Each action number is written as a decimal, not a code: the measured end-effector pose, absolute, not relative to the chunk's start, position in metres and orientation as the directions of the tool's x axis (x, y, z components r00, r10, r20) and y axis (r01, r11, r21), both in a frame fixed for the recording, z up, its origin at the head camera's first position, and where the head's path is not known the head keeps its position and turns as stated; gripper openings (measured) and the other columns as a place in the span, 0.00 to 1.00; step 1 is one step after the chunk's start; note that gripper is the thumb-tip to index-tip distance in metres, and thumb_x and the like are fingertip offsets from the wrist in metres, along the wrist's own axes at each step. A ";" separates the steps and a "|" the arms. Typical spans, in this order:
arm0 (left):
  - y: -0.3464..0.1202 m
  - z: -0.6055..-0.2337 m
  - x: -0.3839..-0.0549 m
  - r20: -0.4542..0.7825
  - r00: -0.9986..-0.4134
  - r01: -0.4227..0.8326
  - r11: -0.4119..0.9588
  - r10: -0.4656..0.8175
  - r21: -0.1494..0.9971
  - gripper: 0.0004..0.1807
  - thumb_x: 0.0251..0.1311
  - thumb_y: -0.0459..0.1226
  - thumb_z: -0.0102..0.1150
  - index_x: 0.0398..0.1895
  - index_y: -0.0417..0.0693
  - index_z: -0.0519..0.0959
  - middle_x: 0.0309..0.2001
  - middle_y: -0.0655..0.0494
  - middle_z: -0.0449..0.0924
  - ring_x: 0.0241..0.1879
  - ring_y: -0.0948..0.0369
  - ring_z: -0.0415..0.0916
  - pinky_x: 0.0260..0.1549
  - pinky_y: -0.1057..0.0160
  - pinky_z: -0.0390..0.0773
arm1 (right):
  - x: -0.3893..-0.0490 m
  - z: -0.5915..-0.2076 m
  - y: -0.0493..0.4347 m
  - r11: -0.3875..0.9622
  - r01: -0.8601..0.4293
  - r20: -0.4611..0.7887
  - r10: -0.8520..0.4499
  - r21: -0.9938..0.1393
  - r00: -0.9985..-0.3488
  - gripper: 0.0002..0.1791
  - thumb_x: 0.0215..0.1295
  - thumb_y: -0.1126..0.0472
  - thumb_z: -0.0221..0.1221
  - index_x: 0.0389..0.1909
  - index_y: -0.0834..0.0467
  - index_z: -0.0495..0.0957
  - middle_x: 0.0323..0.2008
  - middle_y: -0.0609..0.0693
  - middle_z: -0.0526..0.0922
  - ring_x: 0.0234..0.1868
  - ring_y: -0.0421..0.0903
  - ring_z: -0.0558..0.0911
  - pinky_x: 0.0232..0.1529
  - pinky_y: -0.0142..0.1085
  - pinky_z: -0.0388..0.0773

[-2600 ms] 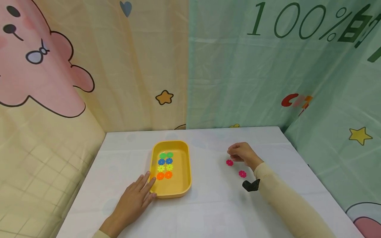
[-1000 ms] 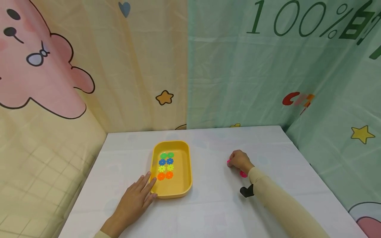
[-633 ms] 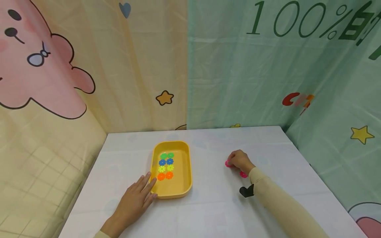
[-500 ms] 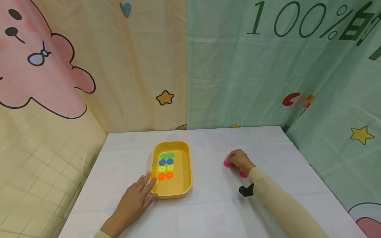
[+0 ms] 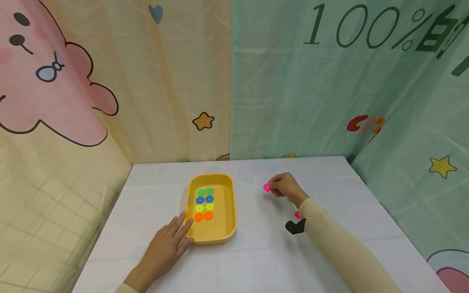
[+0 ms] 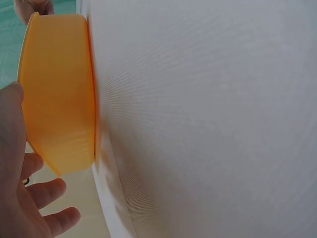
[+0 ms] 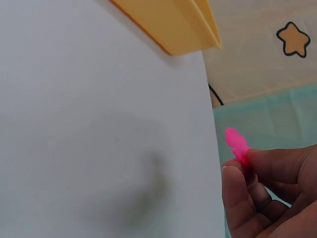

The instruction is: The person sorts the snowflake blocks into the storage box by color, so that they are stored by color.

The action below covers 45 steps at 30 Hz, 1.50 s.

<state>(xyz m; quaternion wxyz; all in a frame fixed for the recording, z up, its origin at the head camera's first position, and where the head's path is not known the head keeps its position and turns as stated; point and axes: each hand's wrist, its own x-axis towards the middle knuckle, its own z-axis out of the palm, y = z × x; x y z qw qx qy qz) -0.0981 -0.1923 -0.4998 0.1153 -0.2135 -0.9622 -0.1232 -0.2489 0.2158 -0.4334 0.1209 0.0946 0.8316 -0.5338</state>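
My right hand (image 5: 287,187) pinches a pink flower-shaped disc (image 5: 267,187) between thumb and fingertips, raised above the white table. The right wrist view shows this disc (image 7: 237,144) edge-on at the fingertips. A second pink flower disc (image 5: 297,214) lies on the table, partly covered by the right sleeve. My left hand (image 5: 165,246) rests with straight, spread fingers at the near left rim of a yellow tray (image 5: 223,236). Inside the tray lie paired flower discs: green (image 5: 201,192), blue (image 5: 199,200), yellow (image 5: 199,208) and orange (image 5: 198,217).
The white table (image 5: 249,268) stands against printed curtains at the back and both sides. A black heart-shaped piece (image 5: 295,226) sits at the right sleeve's cuff. Bare tabletop lies between the tray and the right hand.
My right hand reached down to the farther pink disc, pinched it, and lifted it up and leftward off the table. The left hand and the tray have stayed in place.
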 end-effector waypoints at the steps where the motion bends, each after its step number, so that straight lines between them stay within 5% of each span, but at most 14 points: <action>1: -0.192 -0.500 -0.098 0.276 -0.881 0.442 0.876 0.384 0.193 0.32 0.71 0.54 0.58 0.74 0.52 0.71 0.78 0.47 0.60 0.72 0.44 0.66 0.63 0.38 0.71 | -0.250 -0.432 0.213 0.410 0.283 -0.298 0.028 -0.867 -0.954 0.09 0.72 0.65 0.60 0.46 0.67 0.82 0.38 0.55 0.83 0.33 0.47 0.79 0.36 0.33 0.84; 27: -0.193 -0.501 -0.098 0.286 -0.881 0.440 0.876 0.378 0.198 0.32 0.70 0.54 0.59 0.74 0.54 0.71 0.78 0.49 0.61 0.63 0.46 0.76 0.56 0.43 0.78 | -0.249 -0.404 0.106 0.384 0.136 -0.225 -0.196 -0.913 -0.955 0.05 0.69 0.69 0.63 0.42 0.66 0.84 0.34 0.56 0.85 0.29 0.46 0.83 0.38 0.36 0.87; 45: -0.194 -0.500 -0.098 0.298 -0.874 0.452 0.867 0.384 0.208 0.31 0.71 0.53 0.59 0.73 0.53 0.72 0.77 0.49 0.62 0.54 0.47 0.82 0.49 0.46 0.83 | -0.220 -0.440 0.026 0.501 0.092 -0.276 -0.308 -0.861 -0.910 0.05 0.64 0.74 0.63 0.30 0.65 0.85 0.27 0.52 0.82 0.23 0.43 0.80 0.29 0.32 0.85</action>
